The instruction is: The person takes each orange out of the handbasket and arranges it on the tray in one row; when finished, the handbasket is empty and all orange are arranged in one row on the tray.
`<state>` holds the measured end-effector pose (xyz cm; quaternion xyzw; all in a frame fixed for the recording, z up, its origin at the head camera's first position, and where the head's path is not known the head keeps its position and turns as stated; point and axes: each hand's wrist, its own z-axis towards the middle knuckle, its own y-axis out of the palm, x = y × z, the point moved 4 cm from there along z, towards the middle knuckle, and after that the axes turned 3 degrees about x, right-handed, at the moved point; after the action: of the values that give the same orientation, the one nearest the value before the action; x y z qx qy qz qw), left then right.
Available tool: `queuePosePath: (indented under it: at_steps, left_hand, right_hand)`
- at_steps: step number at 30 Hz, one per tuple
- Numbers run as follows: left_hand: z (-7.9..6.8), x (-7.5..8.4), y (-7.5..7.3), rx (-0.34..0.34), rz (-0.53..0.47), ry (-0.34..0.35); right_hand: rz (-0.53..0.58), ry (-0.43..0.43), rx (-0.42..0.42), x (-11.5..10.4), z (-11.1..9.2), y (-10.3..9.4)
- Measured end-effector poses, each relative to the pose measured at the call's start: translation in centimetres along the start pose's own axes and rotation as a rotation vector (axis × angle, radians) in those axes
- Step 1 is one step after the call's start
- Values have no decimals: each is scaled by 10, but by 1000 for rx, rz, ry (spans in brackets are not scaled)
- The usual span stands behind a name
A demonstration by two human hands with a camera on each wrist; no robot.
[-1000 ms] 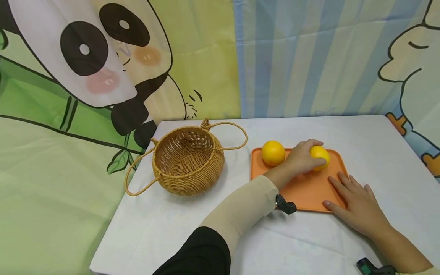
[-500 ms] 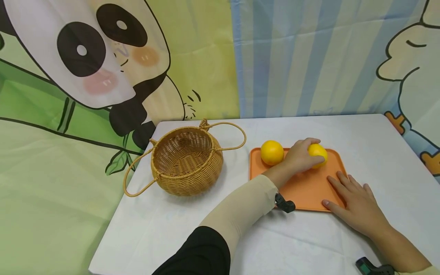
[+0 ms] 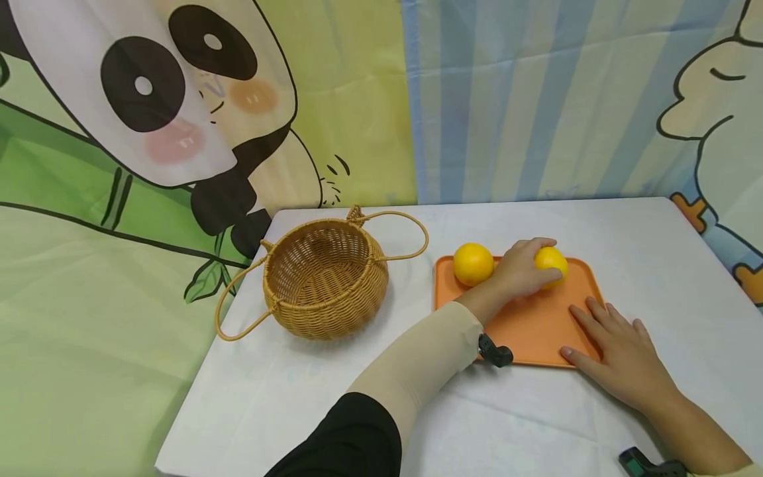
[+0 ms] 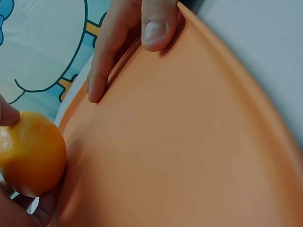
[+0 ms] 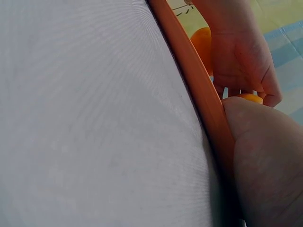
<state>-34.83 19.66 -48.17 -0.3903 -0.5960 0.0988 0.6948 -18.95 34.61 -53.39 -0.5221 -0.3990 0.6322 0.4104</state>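
My left hand (image 3: 524, 268) reaches over the orange tray (image 3: 530, 334) and grips an orange (image 3: 552, 258) near its back right corner. In the left wrist view, that orange (image 4: 33, 156) sits between thumb and fingers at the left side. A second orange (image 3: 473, 264) rests at the tray's back left corner, just left of the left hand. My right hand (image 3: 626, 358) lies at the tray's front right corner, fingers spread over the rim. The right wrist view has its thumb (image 5: 265, 142) up against the tray's edge.
A round wicker basket (image 3: 328, 318) with two looped handles stands on the left of the white-covered table (image 3: 369, 411). Nothing shows inside it. Behind the table hangs a printed cloth (image 3: 352, 99) with a panda and stripes.
The orange in my left hand has shifted very slightly toward the back of the tray. My right hand, the second orange and the basket stay where they were.
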Motion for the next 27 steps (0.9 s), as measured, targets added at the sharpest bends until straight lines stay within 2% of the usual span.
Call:
queuePosePath:
  at_steps: [27]
  left_hand:
    - [4, 0, 1, 21, -15, -13]
  right_hand:
    - [-3, 5, -3, 0, -1, 0]
